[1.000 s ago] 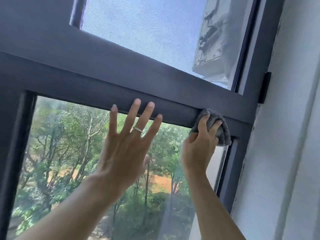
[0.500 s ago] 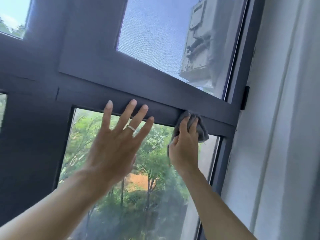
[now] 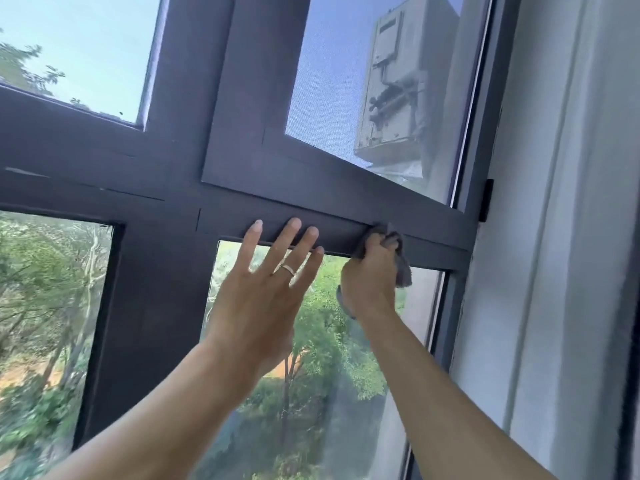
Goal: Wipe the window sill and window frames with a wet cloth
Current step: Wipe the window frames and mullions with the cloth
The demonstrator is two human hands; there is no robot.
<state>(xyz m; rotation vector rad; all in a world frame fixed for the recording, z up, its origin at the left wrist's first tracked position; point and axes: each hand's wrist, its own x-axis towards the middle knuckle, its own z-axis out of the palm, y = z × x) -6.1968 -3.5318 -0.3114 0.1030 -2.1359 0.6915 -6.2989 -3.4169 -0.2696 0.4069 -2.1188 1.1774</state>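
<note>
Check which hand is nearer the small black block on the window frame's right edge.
Right. The right hand, gripping the grey cloth on the dark horizontal frame bar, sits left of and slightly below the black block. The left hand is farther left.

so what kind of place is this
Likely an upper-floor room, seen from indoors: a dark window frame, treetops below the glass, and what looks like an outdoor air-conditioner unit mounted outside.
</note>
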